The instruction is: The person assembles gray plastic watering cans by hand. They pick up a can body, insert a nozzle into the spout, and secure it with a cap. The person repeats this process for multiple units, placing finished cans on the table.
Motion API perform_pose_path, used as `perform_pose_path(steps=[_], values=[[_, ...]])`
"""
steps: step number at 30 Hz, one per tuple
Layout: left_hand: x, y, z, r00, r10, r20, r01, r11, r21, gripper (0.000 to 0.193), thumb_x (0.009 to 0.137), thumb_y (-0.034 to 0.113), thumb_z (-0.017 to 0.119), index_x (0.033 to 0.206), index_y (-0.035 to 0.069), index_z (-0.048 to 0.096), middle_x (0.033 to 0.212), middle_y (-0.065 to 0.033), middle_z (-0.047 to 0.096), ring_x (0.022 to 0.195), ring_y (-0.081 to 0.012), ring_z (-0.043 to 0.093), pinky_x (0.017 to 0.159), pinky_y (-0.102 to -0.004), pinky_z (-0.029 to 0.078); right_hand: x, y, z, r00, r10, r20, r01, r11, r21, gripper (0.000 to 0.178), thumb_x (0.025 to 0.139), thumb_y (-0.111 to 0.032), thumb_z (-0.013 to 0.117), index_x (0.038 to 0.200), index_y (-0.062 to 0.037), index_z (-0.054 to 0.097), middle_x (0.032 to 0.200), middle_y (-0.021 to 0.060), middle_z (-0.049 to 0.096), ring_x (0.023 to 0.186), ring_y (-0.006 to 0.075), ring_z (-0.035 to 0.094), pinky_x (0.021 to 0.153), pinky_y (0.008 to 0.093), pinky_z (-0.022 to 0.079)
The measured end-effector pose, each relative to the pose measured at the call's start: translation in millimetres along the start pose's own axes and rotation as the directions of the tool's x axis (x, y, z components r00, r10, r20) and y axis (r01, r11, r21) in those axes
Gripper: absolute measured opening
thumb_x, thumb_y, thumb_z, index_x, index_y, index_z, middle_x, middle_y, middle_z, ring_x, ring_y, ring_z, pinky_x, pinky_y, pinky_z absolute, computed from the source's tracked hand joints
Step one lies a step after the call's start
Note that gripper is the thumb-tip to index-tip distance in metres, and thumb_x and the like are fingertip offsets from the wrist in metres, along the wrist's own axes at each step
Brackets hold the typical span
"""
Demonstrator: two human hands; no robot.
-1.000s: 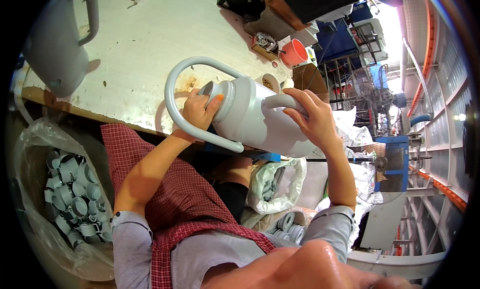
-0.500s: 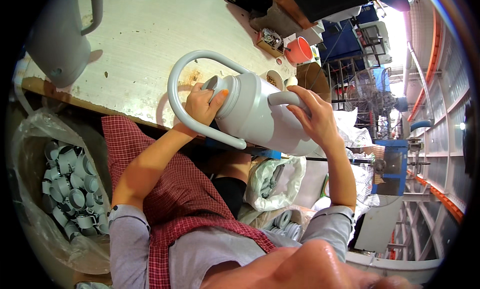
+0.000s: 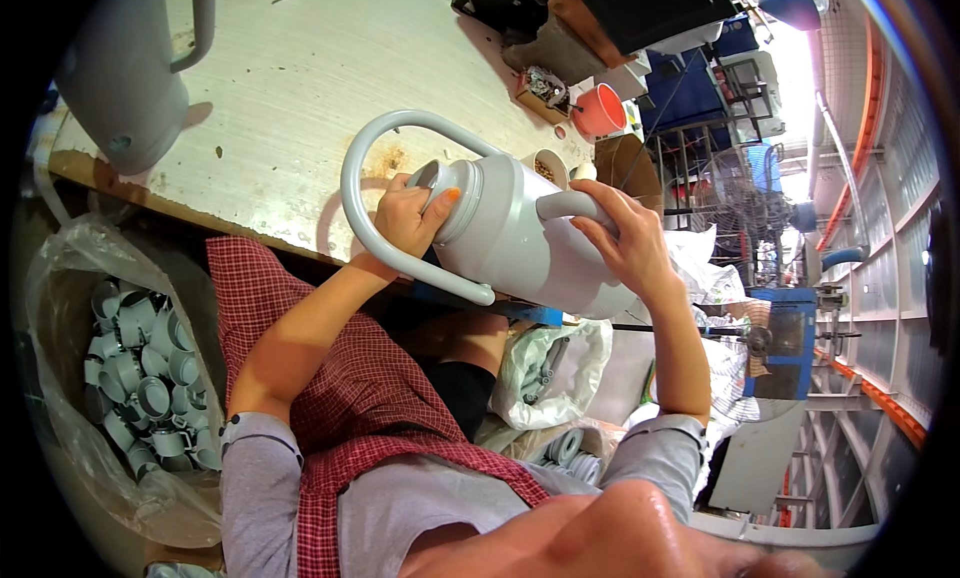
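A light grey plastic jug [image 3: 500, 213] lies tilted in front of me at the table's edge, its mouth pointing left and its base to the right. My left hand [image 3: 412, 218] is closed on the grey collar [image 3: 430, 175] at its mouth, with the thumb pressed along the near side. Round this wrist and forearm passes the jug's big loop handle [image 3: 352, 178]. My right hand [image 3: 632, 236] curls over the short side handle [image 3: 577, 205], thumb underneath. How far the collar sits into the neck is hidden by my left fingers.
Another grey jug [image 3: 125, 98] stands on the pale table [image 3: 290, 78] at far left. A clear bag [image 3: 60, 308] of grey plastic fittings sits below left; a white bag [image 3: 590, 368] holds grey handles. Further back are a red-orange cup [image 3: 600, 111], a small parts box [image 3: 541, 96] and a fan [image 3: 740, 193].
Both hands keep the same grip on the jug. The view has shifted slightly, so the jug and table appear a little lower and to the right.
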State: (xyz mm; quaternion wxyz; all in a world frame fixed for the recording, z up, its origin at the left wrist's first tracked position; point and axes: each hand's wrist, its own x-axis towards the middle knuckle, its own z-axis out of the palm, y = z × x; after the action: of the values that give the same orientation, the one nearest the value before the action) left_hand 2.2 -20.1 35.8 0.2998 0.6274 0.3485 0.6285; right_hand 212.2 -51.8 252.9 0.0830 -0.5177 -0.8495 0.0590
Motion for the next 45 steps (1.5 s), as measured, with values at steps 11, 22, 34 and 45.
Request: perform_pose_path(steps=[11, 22, 34, 45], values=[[-10.6, 0.4, 8.9, 0.992, 0.123, -0.03, -0.12, 0.988, 0.099, 0.05, 0.098, 0.03, 0.052, 0.061, -0.002, 0.058, 0.058, -0.0201, 0.056, 0.06, -0.0385, 0.052, 0.081, -0.0462, 0.043, -3.6, 13.4, -1.2, 0.998, -0.063, -0.003, 0.063, 0.998, -0.011, 0.035, 0.087, -0.026, 0.069, 0.118, -0.0137, 0.062, 0.095, 0.0133, 0.068, 0.075, 0.0313, 0.064, 0.068, 0.0365, 0.051], [-2.4, 23.4, -33.6, 0.868, -0.462, -0.182, 0.426, 0.881, -0.206, 0.054, 0.101, 0.042, 0.048, 0.098, -0.008, 0.067, 0.091, -0.0096, 0.067, 0.083, -0.0134, 0.06, 0.073, -0.0284, 0.049, 60.7, 27.3, 3.6, 0.771, -0.594, -0.231, 0.49, 0.784, -0.381, 0.043, 0.081, -0.06, 0.064, 0.091, -0.018, 0.06, 0.071, 0.0031, 0.061, 0.058, 0.029, 0.063, 0.048, 0.0377, 0.05], [-85.0, 88.3, -261.5, 0.601, -0.351, -0.718, 0.366, 0.92, -0.143, 0.059, 0.101, 0.047, 0.039, 0.123, -0.005, 0.055, 0.119, -0.0156, 0.061, 0.104, -0.0253, 0.063, 0.087, -0.0394, 0.054, -161.0, 119.2, 163.6, 0.886, 0.364, -0.288, -0.289, 0.918, 0.27, 0.015, 0.085, -0.009, 0.07, 0.099, -0.0073, 0.07, 0.096, 0.014, 0.067, 0.077, 0.0308, 0.067, 0.07, 0.0386, 0.053], [-91.0, 107.9, -199.6, 0.562, -0.516, -0.647, 0.417, 0.852, -0.317, 0.055, 0.103, 0.046, 0.037, 0.126, -0.001, 0.054, 0.119, -0.0121, 0.062, 0.1, -0.0218, 0.064, 0.085, -0.0367, 0.055, -141.4, 134.1, 184.3, 0.884, 0.447, -0.138, -0.461, 0.881, -0.103, 0.019, 0.092, -0.021, 0.058, 0.104, -0.0071, 0.063, 0.091, 0.0199, 0.065, 0.081, 0.0387, 0.064, 0.07, 0.0474, 0.051]])
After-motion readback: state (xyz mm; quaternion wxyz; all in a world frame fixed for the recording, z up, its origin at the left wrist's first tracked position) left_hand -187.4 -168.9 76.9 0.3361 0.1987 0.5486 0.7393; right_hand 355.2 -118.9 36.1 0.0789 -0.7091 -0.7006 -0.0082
